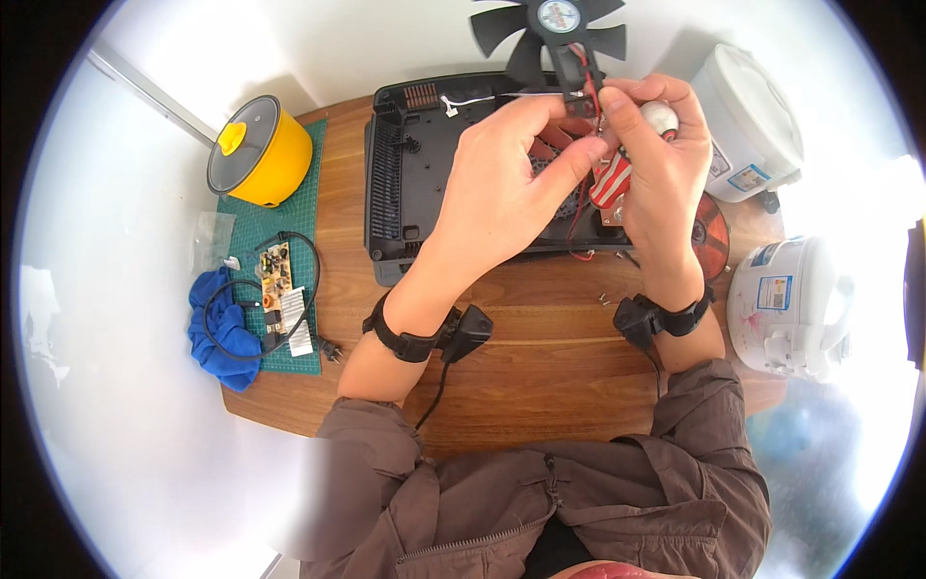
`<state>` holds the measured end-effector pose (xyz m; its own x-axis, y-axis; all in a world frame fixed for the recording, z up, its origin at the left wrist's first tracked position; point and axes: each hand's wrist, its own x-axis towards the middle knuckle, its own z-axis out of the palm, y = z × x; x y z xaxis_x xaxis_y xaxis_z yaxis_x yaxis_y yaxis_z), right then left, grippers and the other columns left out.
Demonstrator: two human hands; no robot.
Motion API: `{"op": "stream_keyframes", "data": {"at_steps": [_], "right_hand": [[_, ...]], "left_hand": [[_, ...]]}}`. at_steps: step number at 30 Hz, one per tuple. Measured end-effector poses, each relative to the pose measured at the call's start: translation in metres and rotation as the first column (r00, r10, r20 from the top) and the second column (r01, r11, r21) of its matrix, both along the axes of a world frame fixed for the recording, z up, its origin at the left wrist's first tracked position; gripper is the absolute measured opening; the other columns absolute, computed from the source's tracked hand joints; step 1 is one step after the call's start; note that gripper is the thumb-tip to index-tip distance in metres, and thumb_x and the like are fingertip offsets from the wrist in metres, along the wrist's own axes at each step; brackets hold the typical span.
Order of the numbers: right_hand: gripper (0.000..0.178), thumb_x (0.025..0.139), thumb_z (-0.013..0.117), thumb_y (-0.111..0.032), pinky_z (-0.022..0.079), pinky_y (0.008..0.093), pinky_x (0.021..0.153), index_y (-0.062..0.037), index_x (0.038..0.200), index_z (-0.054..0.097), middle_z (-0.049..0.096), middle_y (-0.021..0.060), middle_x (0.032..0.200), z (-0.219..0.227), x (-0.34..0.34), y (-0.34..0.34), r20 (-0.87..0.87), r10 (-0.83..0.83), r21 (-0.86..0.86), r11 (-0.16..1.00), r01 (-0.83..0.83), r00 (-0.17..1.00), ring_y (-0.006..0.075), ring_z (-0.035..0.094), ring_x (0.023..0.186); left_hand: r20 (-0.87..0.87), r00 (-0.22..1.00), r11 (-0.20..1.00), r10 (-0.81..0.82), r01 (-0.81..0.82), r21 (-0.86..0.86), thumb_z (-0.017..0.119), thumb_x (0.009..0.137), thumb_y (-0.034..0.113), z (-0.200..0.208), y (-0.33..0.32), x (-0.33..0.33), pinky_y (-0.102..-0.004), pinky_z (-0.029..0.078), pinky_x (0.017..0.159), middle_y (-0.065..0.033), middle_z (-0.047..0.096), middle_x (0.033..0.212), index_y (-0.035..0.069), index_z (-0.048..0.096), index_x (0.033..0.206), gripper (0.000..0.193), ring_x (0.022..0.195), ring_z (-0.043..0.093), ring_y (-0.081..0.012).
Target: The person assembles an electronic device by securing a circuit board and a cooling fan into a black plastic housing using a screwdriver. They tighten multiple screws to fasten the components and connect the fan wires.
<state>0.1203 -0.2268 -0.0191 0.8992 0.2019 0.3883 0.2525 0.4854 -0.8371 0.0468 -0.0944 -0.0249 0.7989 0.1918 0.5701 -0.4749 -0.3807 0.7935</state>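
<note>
A black cooling fan with broad blades is held up over the far side of the table. My left hand is closed, its thumb and fingers pinching the lower end of the fan's frame by the red and black wires. From the other side my right hand grips the same frame end between thumb and fingers. A red-and-white striped handle shows under the right hand, and a white rounded end is tucked within its fingers. Below lies an open black appliance housing, partly hidden by my hands.
At left, a yellow pot, circuit board, black power cord and blue cloth lie on or beside a green cutting mat. At right stand two white tubs, near a reddish-brown disc. Small screws lie mid-table.
</note>
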Motion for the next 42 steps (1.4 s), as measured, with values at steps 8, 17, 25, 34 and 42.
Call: {"op": "stream_keyframes", "data": {"at_steps": [8,17,25,34,42], "right_hand": [[0.013,0.092,0.077,-0.004,0.053,0.0200,0.061,-0.0035,0.097,0.065,0.075,0.0084,0.100,-0.002,-0.011,0.004,0.052,0.073,-0.081,0.994,-0.068,0.996,0.0050,0.064,0.074],[0.024,0.089,0.079,-0.005,0.054,0.0253,0.086,-0.0014,0.111,0.071,0.075,0.0017,0.094,0.002,-0.024,0.007,0.171,0.149,-0.419,0.906,-0.065,0.974,0.0093,0.069,0.088],[0.017,0.090,0.076,-0.003,0.054,0.0231,0.081,-0.0010,0.107,0.073,0.075,0.0016,0.096,0.003,-0.030,0.006,0.145,0.177,-0.412,0.905,-0.103,0.974,0.0069,0.067,0.087],[0.014,0.095,0.072,-0.006,0.046,0.0184,0.053,0.0001,0.107,0.073,0.075,0.0069,0.087,0.018,-0.010,-0.017,0.164,0.068,-0.220,0.975,-0.030,0.984,0.0039,0.059,0.060],[0.038,0.105,0.060,-0.030,0.043,0.0208,0.057,0.0034,0.122,0.065,0.073,0.0142,0.094,0.035,-0.006,-0.046,0.369,0.116,-0.179,0.982,-0.052,0.922,0.0078,0.054,0.061]], "left_hand": [[-0.045,0.999,0.959,-0.013,0.000,-0.284,0.062,0.106,0.027,0.001,0.002,-0.005,-0.0253,0.053,0.069,-0.0066,0.073,0.083,-0.003,0.072,0.101,0.032,0.076,0.066,-0.0097],[0.048,0.990,0.946,0.133,-0.112,-0.304,0.062,0.106,0.030,0.004,0.017,-0.009,-0.0202,0.035,0.055,0.0022,0.064,0.077,0.000,0.074,0.101,0.032,0.063,0.045,-0.0031],[0.087,0.979,0.939,0.186,-0.151,-0.311,0.067,0.104,0.029,-0.003,0.015,-0.006,-0.0232,0.040,0.063,0.0011,0.064,0.081,-0.001,0.076,0.103,0.030,0.071,0.050,-0.0058],[0.130,0.965,0.973,0.227,-0.219,-0.071,0.064,0.106,0.026,0.002,0.023,-0.006,-0.0205,0.040,0.061,0.0008,0.064,0.078,0.001,0.076,0.112,0.029,0.070,0.053,-0.0040],[0.319,0.894,0.914,0.316,-0.377,0.150,0.066,0.101,0.012,-0.007,0.027,0.001,-0.0205,0.045,0.054,-0.0043,0.076,0.079,0.001,0.076,0.111,0.018,0.059,0.060,-0.0070]]}}
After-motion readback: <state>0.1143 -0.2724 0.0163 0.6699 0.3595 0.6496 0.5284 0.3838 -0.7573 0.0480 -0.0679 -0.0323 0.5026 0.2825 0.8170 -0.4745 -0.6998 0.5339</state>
